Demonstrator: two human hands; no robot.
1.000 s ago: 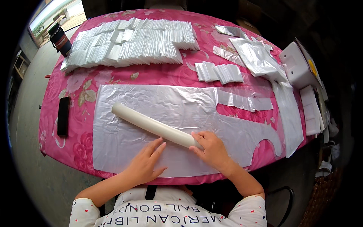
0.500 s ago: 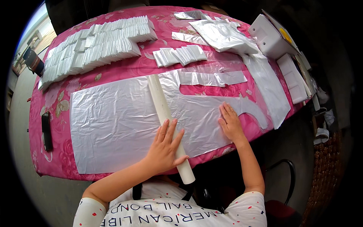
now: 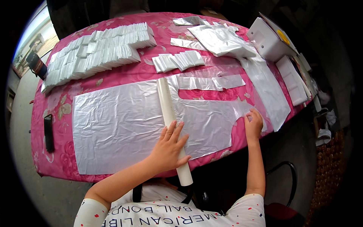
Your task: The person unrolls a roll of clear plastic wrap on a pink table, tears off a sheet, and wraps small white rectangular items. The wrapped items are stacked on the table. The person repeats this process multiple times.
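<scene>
A thin, whitish plastic apron [image 3: 113, 128] lies spread across the table, its narrower end to the right. Across its middle rests a white plastic pipe [image 3: 165, 99], slanting toward me with its near end past the table edge. On the pipe's near half my left hand [image 3: 171, 148] lies flat with fingers spread, not wrapped round it. My right hand [image 3: 253, 123] is closed at the apron's right end, fingers curled in a pinch on the neck strap; the fingertips are partly hidden. A loose-looking side strip [image 3: 211, 82] extends right along the apron's far side.
Long rows of folded white plastic packets [image 3: 98, 49] fill the far left. A shorter row [image 3: 177, 61] sits at the centre back. Heaped plastic sheets [image 3: 223, 38] lie back right, beside white foam boxes [image 3: 266, 39]. A black case [image 3: 48, 132] is at the left edge.
My right hand has gone from lying flat on the apron to a pinch farther right, at the strap. The pipe's far end has shifted right, with my left hand still on it.
</scene>
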